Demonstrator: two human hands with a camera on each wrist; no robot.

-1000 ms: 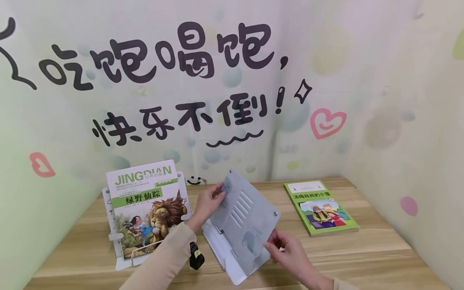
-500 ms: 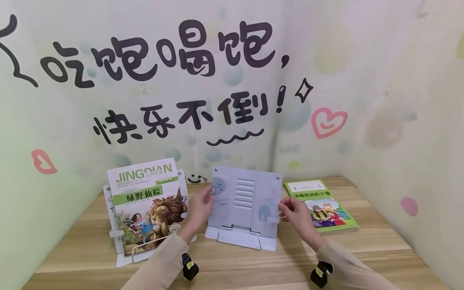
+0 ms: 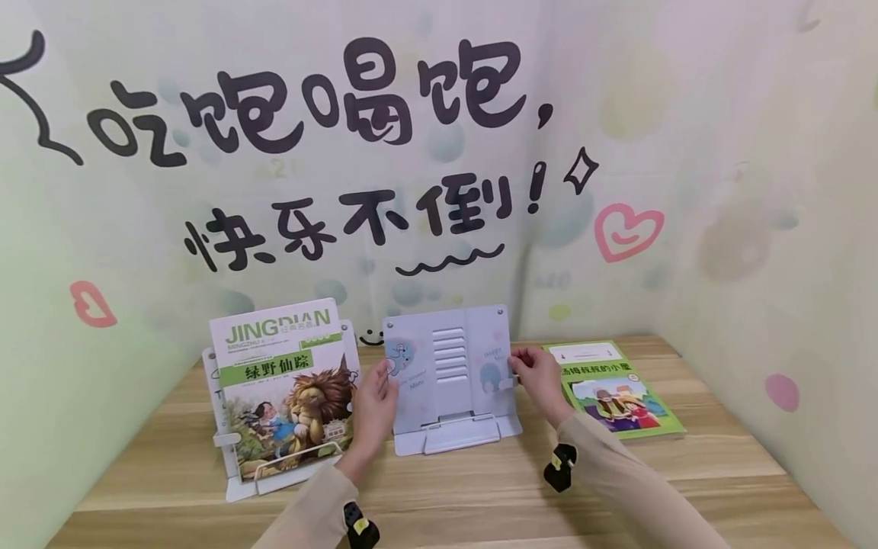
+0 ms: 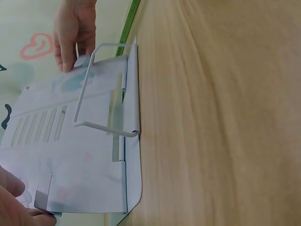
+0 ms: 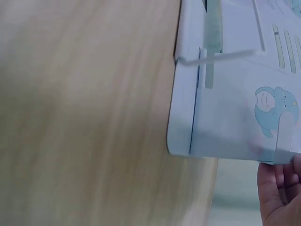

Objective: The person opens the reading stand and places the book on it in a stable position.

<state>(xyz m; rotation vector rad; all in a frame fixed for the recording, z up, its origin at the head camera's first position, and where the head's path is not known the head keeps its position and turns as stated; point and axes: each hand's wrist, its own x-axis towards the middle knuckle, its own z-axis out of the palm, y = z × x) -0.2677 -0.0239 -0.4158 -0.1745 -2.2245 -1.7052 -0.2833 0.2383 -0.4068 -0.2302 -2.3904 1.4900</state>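
A pale blue-white book stand (image 3: 449, 374) is propped open on the wooden table, its slotted back panel leaning backward and facing me. Printed elephants decorate the panel, and a white wire page holder (image 4: 84, 87) crosses its lower front. My left hand (image 3: 376, 404) grips the panel's left edge, thumb in front by a small side clip (image 4: 42, 190). At the opposite edge my right hand (image 3: 542, 377) pinches beside the other clip (image 3: 506, 383); in the right wrist view its fingers (image 5: 269, 188) curl at the panel's side. No book sits on this stand.
To the left, a second stand (image 3: 236, 488) holds an upright book with a lion cover (image 3: 288, 404). A green-bordered book (image 3: 620, 393) lies flat at the right, partly behind my right hand. A printed curtain (image 3: 439, 191) hangs behind the table (image 3: 480, 503).
The stand was tilted and turned sideways a second ago; it has swung round to face me, then shifted slightly left and back. Both hands moved with it, keeping hold of its edges.
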